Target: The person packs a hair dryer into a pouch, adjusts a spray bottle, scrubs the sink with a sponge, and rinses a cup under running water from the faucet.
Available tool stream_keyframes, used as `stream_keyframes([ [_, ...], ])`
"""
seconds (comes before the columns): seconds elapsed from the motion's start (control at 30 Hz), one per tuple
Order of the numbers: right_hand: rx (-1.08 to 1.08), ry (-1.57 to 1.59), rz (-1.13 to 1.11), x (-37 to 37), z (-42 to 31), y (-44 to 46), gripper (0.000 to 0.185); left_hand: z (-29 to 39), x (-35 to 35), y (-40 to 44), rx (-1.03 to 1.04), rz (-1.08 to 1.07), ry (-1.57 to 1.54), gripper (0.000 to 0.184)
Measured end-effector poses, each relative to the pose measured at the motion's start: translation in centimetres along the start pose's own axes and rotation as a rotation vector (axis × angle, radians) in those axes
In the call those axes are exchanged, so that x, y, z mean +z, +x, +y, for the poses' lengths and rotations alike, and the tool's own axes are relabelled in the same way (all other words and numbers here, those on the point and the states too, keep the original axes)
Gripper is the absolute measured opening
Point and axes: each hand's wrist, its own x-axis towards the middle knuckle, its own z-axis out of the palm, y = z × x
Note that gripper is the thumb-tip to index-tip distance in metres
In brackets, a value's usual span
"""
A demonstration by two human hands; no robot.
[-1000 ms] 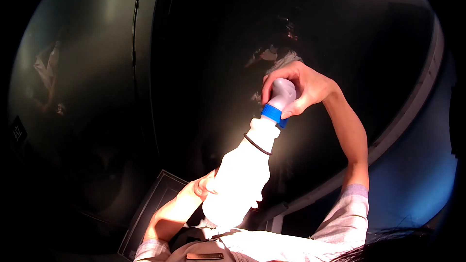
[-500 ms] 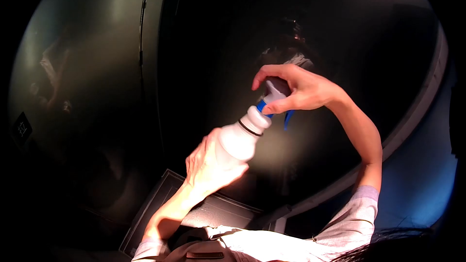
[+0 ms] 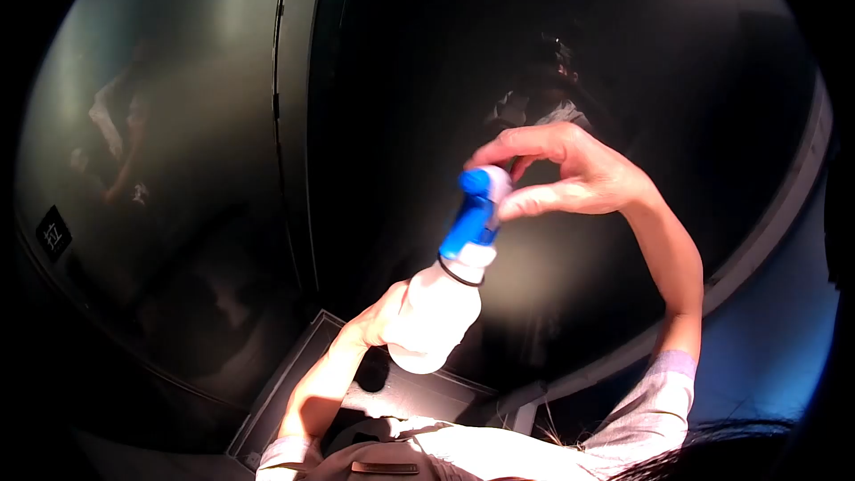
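A white spray bottle with a blue and white spray head is held up at a tilt in the middle of the view. My left hand is wrapped round its body from the left; most of those fingers are hidden behind the bottle. At the top, my right hand curls its thumb and fingers round the spray head, its fingertips slightly blurred. A black band circles the bottle's neck. The blue nozzle end points up and to the left.
A dark glossy panel stands in front, with faint reflections. On the left is a door bearing a small black sign. Below my hands lies a dark framed ledge. A pale curved edge and a blue surface are at the right.
The bottle has turned so the blue side of its head now faces me, and its body has come lower. My left hand shifted lower behind it, while my right hand stays at the head.
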Motion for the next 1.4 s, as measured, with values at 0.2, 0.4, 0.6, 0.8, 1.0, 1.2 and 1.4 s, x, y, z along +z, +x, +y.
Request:
stream_keyframes([
  [0.2, 0.305, -0.187, 0.153, 0.6, -1.4, 0.0, 0.051, 4.8, 5.2, -0.3, 0.037, 0.545, 0.691, 0.077],
  [0.4, -0.061, -0.031, 0.218, 0.4, -0.3, 1.2, 0.057, 2.3, 2.8, -0.2, 0.122, 0.117, -0.058, 0.071],
  [0.6, -0.505, 0.216, 0.232, 0.3, 1.1, 1.9, 0.027, 1.8, 7.0, 1.3, 0.115, -0.097, -0.434, 0.065],
  [0.8, -0.340, 0.341, 0.366, 0.0, 0.3, 2.8, 0.037, 2.2, 9.0, 0.9, 0.160, -0.222, -0.929, 0.062],
  [1.0, -0.342, -0.006, 0.291, 0.6, -1.1, 2.9, 0.026, 2.0, 9.3, 0.4, 0.156, -0.287, -1.213, 0.060],
  [1.2, -0.369, -0.012, 0.459, 1.4, 0.8, 2.9, 0.031, 4.9, 10.0, 0.9, 0.248, -0.199, -0.709, 0.070],
  [1.4, -0.357, -0.049, 0.503, 1.8, 1.9, 2.2, 0.031, 4.3, 8.7, 1.2, 0.228, 0.034, -0.382, 0.068],
])
